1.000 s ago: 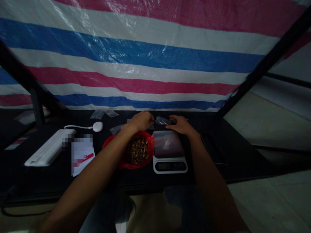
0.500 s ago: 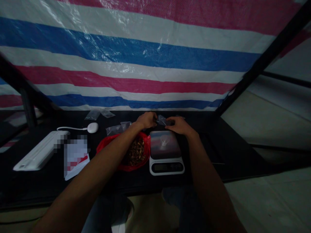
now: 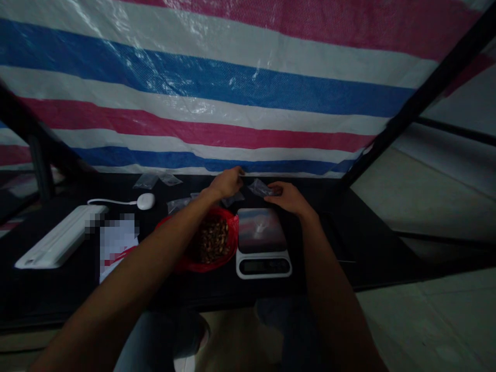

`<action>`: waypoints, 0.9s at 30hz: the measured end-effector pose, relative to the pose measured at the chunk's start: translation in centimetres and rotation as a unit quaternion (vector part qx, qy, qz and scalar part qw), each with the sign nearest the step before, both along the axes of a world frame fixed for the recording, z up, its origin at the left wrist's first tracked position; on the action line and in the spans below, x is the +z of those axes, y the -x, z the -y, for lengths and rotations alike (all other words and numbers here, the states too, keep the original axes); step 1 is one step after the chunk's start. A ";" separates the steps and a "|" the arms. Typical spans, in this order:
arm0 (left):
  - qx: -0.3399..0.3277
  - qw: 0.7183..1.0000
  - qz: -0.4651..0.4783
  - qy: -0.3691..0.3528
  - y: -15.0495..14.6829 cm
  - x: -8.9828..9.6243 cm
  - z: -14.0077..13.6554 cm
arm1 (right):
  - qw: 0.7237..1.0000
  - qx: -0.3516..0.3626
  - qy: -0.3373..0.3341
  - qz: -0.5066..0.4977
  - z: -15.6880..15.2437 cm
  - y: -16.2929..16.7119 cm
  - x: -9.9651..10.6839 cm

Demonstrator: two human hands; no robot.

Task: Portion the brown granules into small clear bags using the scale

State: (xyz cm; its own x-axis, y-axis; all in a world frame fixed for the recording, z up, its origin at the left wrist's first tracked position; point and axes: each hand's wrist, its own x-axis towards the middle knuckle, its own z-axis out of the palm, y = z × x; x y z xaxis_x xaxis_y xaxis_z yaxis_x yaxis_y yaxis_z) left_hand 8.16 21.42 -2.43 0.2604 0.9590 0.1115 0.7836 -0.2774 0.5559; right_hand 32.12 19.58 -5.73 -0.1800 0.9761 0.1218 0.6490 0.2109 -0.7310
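Note:
A small clear plastic bag (image 3: 259,188) is pinched in my right hand (image 3: 287,197), behind the scale. My left hand (image 3: 228,182) is apart from that bag, near the back edge of the table, its fingers curled together; whatever may be in them is hidden. Just below my left hand another clear bag (image 3: 233,199) lies on the table. A digital kitchen scale (image 3: 264,266) with a bare metal plate stands in front of my hands. Left of it, partly covered by my left forearm, a red plastic bag (image 3: 232,235) holds many small brown pieces (image 3: 214,240).
More clear bags (image 3: 146,180) lie at the back left. A white power strip (image 3: 62,237), a white round device on a cable (image 3: 145,201) and a partly blurred white packet (image 3: 116,243) are on the left. A dark flat object (image 3: 337,237) lies right. Striped sheeting (image 3: 232,124) hangs behind.
My left hand has moved away from the clear bag, up and to the left. The bag stays in my right hand, and another bag now shows below my left hand.

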 end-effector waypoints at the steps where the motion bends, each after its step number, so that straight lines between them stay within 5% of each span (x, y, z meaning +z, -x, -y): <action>1: -0.001 1.000 0.005 -0.010 0.6 0.8 0.4 | 1.000 -0.004 0.001 -0.009 0.0 0.0 0.1; 7: -0.042 0.993 0.105 -0.024 5.6 4.1 6.3 | 0.992 0.020 0.025 -0.121 1.3 1.3 2.6; 14: -0.028 0.994 0.109 0.002 9.2 1.3 15.1 | 0.953 0.149 0.043 -0.262 6.5 9.2 6.1; 20: 0.021 0.998 0.058 -0.018 9.8 0.0 17.1 | 0.914 0.201 0.169 -0.309 8.7 14.2 3.8; 27: 0.028 0.998 0.060 -0.005 10.0 0.3 17.6 | 0.924 0.204 0.129 -0.297 8.2 14.1 3.7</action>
State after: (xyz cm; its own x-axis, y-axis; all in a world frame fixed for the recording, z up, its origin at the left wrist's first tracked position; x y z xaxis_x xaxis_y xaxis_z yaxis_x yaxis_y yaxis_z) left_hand -1.81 3.77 -2.10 0.1914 0.9703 0.1479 0.7260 -0.2414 0.6440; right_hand 18.01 11.38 -2.06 -0.5147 0.8526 0.0900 0.0217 0.1179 -0.9928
